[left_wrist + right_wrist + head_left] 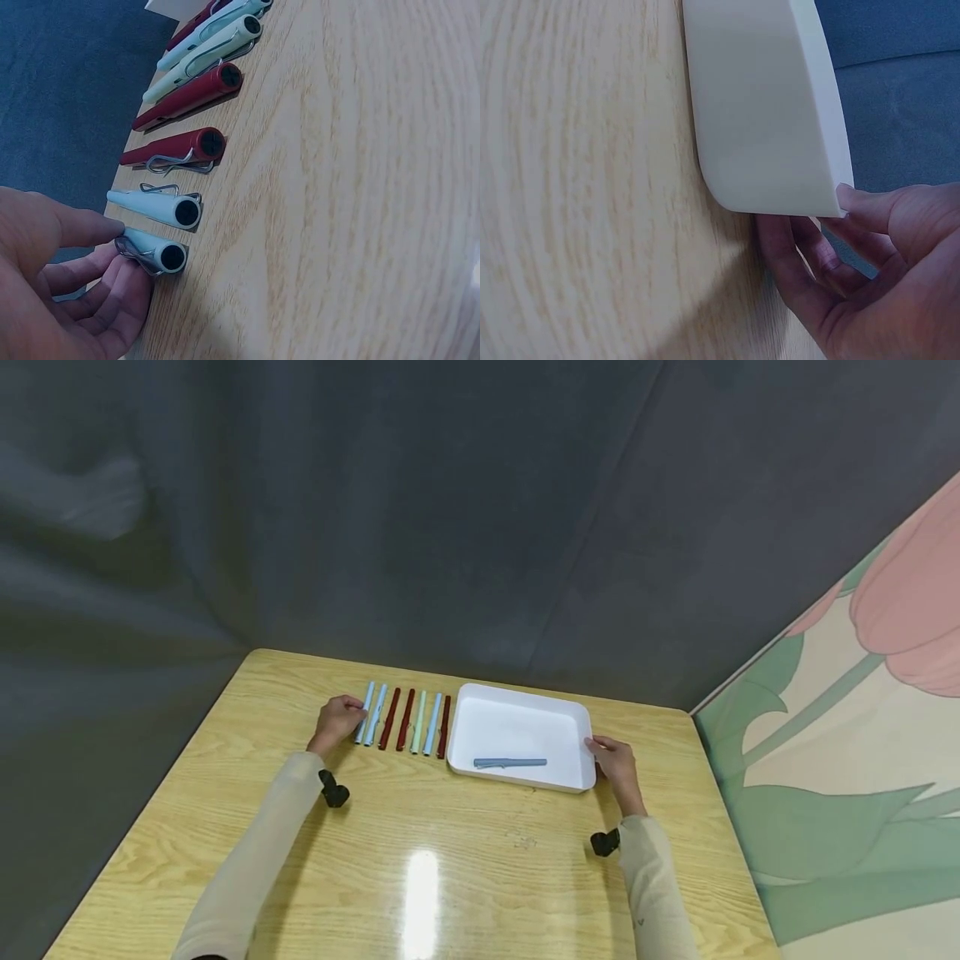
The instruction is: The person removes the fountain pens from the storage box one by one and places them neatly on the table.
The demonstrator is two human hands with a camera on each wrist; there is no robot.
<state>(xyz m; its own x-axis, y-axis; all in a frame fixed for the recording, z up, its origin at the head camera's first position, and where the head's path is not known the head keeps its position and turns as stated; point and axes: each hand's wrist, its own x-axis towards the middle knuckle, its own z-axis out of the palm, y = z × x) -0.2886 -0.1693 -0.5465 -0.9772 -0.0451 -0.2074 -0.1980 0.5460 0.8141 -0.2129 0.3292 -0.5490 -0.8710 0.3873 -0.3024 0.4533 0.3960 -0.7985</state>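
Note:
A row of capped pens with metal clips lies on the table, left of a white tray (525, 722). My left hand (337, 724) is at the row's left end, pinching the outermost light blue pen (155, 251) between thumb and fingers. Beside it lie another light blue pen (157, 207), two dark red pens, a pale green pen (418, 723), one more light blue pen and a dark red pen (444, 728). My right hand (617, 766) grips the tray's right edge, thumb on the rim and fingers against the outside wall. A grey-blue pen (517, 762) lies lengthwise in the tray.
The wooden table (360, 852) backs onto a dark curtain (450, 527). On the right stands a wall panel (840, 760) painted with flowers. The tray's left wall stands close to the last dark red pen.

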